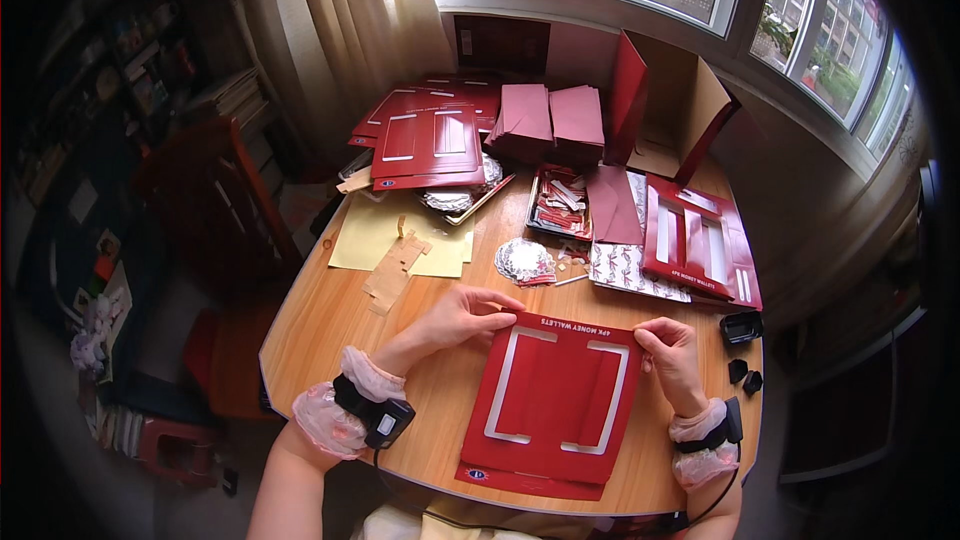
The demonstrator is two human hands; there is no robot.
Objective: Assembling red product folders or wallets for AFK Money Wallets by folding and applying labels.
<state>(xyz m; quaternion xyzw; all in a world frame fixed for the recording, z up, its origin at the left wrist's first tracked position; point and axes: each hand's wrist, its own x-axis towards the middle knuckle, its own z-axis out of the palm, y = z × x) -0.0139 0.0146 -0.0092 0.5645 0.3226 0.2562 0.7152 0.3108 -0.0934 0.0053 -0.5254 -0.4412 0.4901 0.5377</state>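
Note:
A flat red card sleeve (555,395) with two bracket-shaped cut-outs lies at the table's near edge, its white lettering upside down along the far edge. At its far left corner, my left hand (462,320) pinches the card between thumb and fingers. My right hand (672,355) grips the far right corner the same way, thumb on top. Both wrists wear pale pink cuffs with black straps and small devices. Just beyond the card lie a round stack of white lacy paper pieces (524,261) and a strip of brown tape-like paper (395,275).
Stacked red card sleeves (428,145) fill the far left, beside pink paper stacks (550,118). A tray (560,202) of small red and white pieces stands mid-table. An open cardboard box (665,110) is behind; another red sleeve (700,240) and black parts (741,328) lie right.

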